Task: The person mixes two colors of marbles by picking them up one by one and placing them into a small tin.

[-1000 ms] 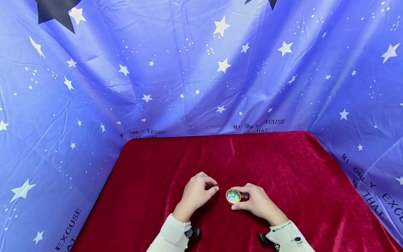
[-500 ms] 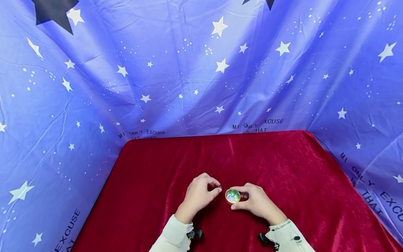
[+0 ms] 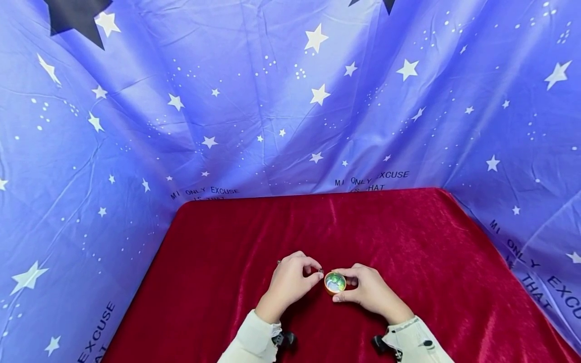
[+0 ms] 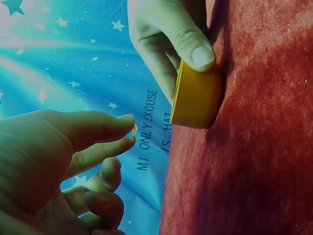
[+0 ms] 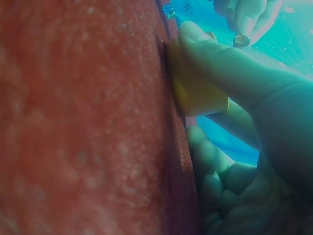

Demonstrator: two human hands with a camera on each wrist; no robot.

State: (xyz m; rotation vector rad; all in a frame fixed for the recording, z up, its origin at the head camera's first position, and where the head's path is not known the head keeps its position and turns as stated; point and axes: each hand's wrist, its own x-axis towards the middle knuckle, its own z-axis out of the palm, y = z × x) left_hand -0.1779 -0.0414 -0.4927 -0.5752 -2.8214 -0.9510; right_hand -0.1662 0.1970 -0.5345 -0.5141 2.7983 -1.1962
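Observation:
Between the thumb and forefinger of my left hand (image 3: 288,281) is a small shiny bead-like piece (image 3: 320,271). It looks glassy in the left wrist view and brownish gold in the right wrist view (image 5: 241,40); its exact kind is unclear. Just to the right, my right hand (image 3: 372,290) grips a short round yellow tin (image 4: 195,95) by its side, thumb in front and fingers behind. The tin stands upright low at the red cloth, its top facing up and showing shiny green and silver (image 3: 335,282). A narrow gap separates the left fingertips from its rim.
Red velvet cloth (image 3: 254,232) covers the table. Blue star-printed curtains (image 3: 272,116) enclose its back and sides. A small glittering blue thing (image 5: 169,11) shows near the cloth beyond the tin in the right wrist view; what it is cannot be told.
My left hand has moved a little to the right, carrying the small piece closer to the tin. The right hand and the tin have stayed almost still.

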